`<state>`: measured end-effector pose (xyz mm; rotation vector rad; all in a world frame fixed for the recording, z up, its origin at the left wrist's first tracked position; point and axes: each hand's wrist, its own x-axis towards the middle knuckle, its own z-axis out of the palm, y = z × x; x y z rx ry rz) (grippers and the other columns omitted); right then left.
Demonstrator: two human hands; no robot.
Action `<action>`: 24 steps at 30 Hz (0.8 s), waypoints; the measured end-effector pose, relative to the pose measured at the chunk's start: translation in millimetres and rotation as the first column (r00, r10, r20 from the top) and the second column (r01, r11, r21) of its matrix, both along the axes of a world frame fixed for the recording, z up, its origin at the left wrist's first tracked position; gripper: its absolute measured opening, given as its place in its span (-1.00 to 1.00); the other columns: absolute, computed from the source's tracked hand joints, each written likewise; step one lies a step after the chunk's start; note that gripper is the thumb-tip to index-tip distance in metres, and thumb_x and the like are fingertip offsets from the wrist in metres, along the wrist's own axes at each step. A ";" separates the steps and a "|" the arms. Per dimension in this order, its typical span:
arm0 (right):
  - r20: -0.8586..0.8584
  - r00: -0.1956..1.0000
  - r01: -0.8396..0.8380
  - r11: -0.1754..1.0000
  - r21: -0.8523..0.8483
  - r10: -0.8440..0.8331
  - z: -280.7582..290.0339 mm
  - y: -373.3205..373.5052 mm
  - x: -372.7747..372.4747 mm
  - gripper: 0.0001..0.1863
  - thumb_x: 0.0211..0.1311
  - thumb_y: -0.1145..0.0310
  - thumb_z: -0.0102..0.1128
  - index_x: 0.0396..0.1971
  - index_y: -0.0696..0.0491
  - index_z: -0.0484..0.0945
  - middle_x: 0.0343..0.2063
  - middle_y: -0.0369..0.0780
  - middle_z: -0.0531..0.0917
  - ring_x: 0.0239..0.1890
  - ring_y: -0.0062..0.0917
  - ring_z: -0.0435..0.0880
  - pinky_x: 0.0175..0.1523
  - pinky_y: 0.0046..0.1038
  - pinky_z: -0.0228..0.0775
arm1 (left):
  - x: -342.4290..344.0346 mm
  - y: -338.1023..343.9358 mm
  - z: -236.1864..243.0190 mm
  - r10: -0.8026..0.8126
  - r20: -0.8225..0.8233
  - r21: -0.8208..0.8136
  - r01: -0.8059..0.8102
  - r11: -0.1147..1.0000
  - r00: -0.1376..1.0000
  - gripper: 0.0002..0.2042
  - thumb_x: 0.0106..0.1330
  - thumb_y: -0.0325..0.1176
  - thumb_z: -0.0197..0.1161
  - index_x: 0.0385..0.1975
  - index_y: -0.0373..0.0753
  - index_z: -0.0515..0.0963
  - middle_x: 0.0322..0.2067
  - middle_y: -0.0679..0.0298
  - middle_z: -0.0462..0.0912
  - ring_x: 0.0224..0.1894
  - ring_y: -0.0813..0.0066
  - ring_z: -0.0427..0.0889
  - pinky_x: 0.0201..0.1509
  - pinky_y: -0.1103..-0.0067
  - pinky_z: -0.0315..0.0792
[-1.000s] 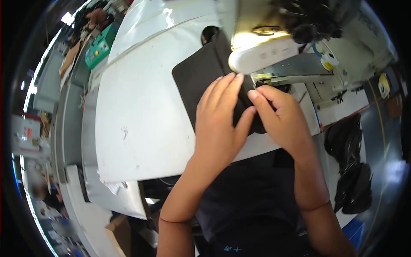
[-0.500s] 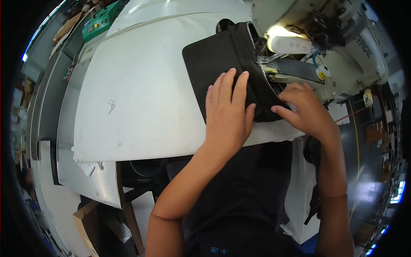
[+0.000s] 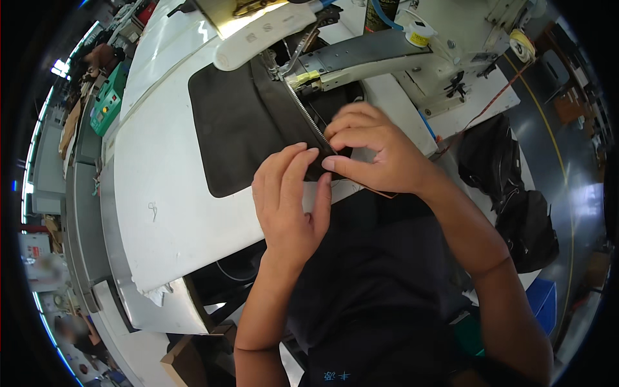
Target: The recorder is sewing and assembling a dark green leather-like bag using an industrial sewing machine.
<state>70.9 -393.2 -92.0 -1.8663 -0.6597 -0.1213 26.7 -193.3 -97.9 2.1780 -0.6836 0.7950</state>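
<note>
A dark fabric panel (image 3: 238, 129) lies flat on the white sewing table (image 3: 161, 187), with a zipper tape (image 3: 306, 116) running from the sewing machine's foot toward me. My left hand (image 3: 290, 200) lies flat on the panel's near edge, fingers pressing the cloth beside the zipper. My right hand (image 3: 374, 151) pinches the zipper's near end and the fabric edge between thumb and fingers. The two hands touch at the fingertips.
The sewing machine (image 3: 387, 45) with its lit head stands at the far side. A yellow thread spool (image 3: 419, 32) sits on it. Black bags (image 3: 509, 187) lie on the floor to the right. A green box (image 3: 106, 97) stands at the far left.
The view has shifted, and the panel now lies further under the machine's foot. My right hand has moved left onto the zipper end, and my left hand has slid back to the near edge.
</note>
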 end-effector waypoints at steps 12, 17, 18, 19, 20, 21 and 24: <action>0.149 0.982 0.104 0.992 0.065 -0.113 -32.8 18.2 -22.8 -0.66 0.07 0.21 0.56 -0.41 0.08 0.55 -0.30 -0.24 0.58 -0.10 -0.35 0.51 0.23 -0.32 0.22 | -44.5 1.4 -7.5 -0.065 -0.222 -0.041 0.058 0.997 0.973 -0.77 0.25 -0.69 0.36 -0.12 -0.38 0.62 -0.18 0.06 0.70 -0.39 0.39 0.67 -0.37 0.60 0.54; 0.044 0.990 0.121 0.975 0.189 -0.131 -41.6 21.2 -26.3 -0.67 0.10 0.17 0.51 -0.33 0.09 0.63 -0.30 -0.24 0.67 -0.05 -0.34 0.58 0.30 -0.32 0.23 | -14.0 2.4 43.0 0.002 -0.143 0.121 0.015 0.993 0.990 -0.72 0.23 -0.72 0.30 -0.09 -0.32 0.63 -0.07 0.10 0.68 -0.22 0.31 0.70 -0.26 0.53 0.60; 0.030 0.994 0.101 0.982 0.160 -0.107 -39.8 17.5 -26.5 -0.68 0.10 0.19 0.51 -0.30 0.09 0.65 -0.26 -0.24 0.68 -0.03 -0.34 0.58 0.33 -0.31 0.23 | 3.1 4.6 49.8 -0.039 -0.118 0.270 0.070 0.960 0.992 -0.72 0.20 -0.70 0.30 -0.10 -0.31 0.63 -0.06 0.13 0.66 -0.21 0.26 0.69 -0.21 0.49 0.59; 0.025 0.994 0.096 0.981 0.168 -0.102 -39.7 17.4 -27.9 -0.68 0.10 0.19 0.51 -0.30 0.09 0.65 -0.26 -0.24 0.68 -0.03 -0.34 0.58 0.33 -0.31 0.23 | 17.3 7.3 58.7 -0.079 -0.099 0.418 0.113 0.901 0.992 -0.72 0.17 -0.67 0.31 -0.12 -0.30 0.63 -0.05 0.16 0.65 -0.19 0.20 0.69 -0.15 0.45 0.59; 0.006 0.996 0.089 0.986 0.141 -0.091 -39.9 17.1 -27.6 -0.66 0.10 0.18 0.52 -0.26 0.09 0.66 -0.23 -0.22 0.69 0.01 -0.32 0.57 0.32 -0.29 0.25 | 25.9 3.4 70.1 -0.059 -0.108 0.527 0.107 0.843 0.992 -0.71 0.08 -0.64 0.31 -0.16 -0.30 0.61 -0.09 0.20 0.62 -0.15 0.17 0.64 -0.07 0.39 0.56; -0.010 0.996 0.088 0.990 0.113 -0.087 -40.4 16.2 -26.4 -0.63 0.10 0.16 0.53 -0.23 0.10 0.68 -0.19 -0.20 0.69 0.05 -0.29 0.56 0.31 -0.28 0.27 | 33.3 0.6 80.8 -0.063 -0.105 0.532 0.110 0.840 0.992 -0.71 0.08 -0.64 0.31 -0.16 -0.30 0.61 -0.09 0.20 0.62 -0.15 0.17 0.64 -0.07 0.39 0.56; 0.003 0.992 0.127 0.979 0.162 -0.129 -45.8 18.7 -28.5 -0.67 0.09 0.28 0.56 -0.28 0.13 0.61 -0.27 -0.22 0.62 -0.04 -0.32 0.56 0.29 -0.30 0.25 | 49.2 -6.5 97.9 -0.148 -0.055 0.765 0.137 0.629 0.987 -0.66 0.00 -0.63 0.32 -0.16 -0.28 0.55 -0.09 0.20 0.59 -0.06 0.18 0.58 0.00 0.31 0.52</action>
